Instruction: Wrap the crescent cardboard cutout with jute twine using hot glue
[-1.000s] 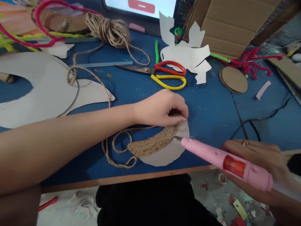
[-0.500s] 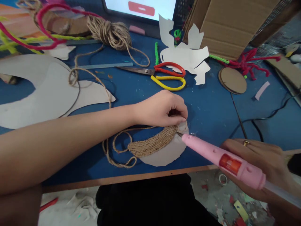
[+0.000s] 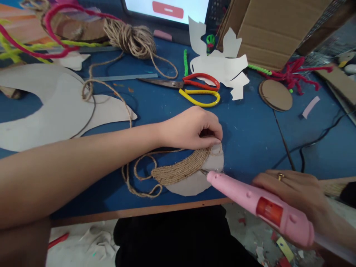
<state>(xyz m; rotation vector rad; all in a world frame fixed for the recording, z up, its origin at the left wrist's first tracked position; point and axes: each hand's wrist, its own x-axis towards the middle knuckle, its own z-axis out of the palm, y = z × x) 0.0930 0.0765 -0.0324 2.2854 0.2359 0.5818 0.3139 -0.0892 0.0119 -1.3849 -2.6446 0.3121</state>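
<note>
Twine (image 3: 182, 170) meets pinching left hand (image 3: 194, 128); right hand (image 3: 296, 193) grips glue gun (image 3: 236, 191).

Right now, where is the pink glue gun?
In the head view, the glue gun is at lower right, in the right hand, its nozzle beside the twine rows.

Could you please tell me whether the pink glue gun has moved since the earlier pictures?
Yes: against the scissors, the pink glue gun has shifted down and slightly left in the view.
</note>
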